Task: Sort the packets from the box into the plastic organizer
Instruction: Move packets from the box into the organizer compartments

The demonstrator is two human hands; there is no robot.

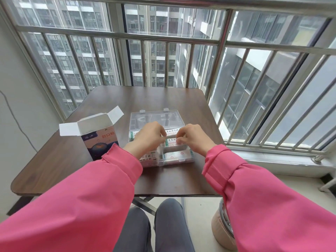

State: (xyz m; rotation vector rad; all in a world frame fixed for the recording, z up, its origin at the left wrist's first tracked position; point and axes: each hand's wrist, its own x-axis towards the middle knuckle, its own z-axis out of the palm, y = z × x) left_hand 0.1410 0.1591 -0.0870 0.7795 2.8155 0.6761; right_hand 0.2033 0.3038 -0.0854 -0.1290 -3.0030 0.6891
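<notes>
The clear plastic organizer (183, 159) sits in the middle of the brown table (169, 99), its lid (156, 118) folded back. White packets with green and red print lie in its compartments. My left hand (147, 138) and my right hand (193, 138) are both over the organizer with curled fingers, pinching the two ends of a packet (171, 141) above a middle compartment. The dark blue cardboard box (101, 140) stands open to the left of the organizer, flaps up; its inside is hidden.
A window with metal bars rises right behind the table and along its right side. A wall with a thin cable is to the left. A brown round container (222, 231) stands on the floor at the right, below the table edge.
</notes>
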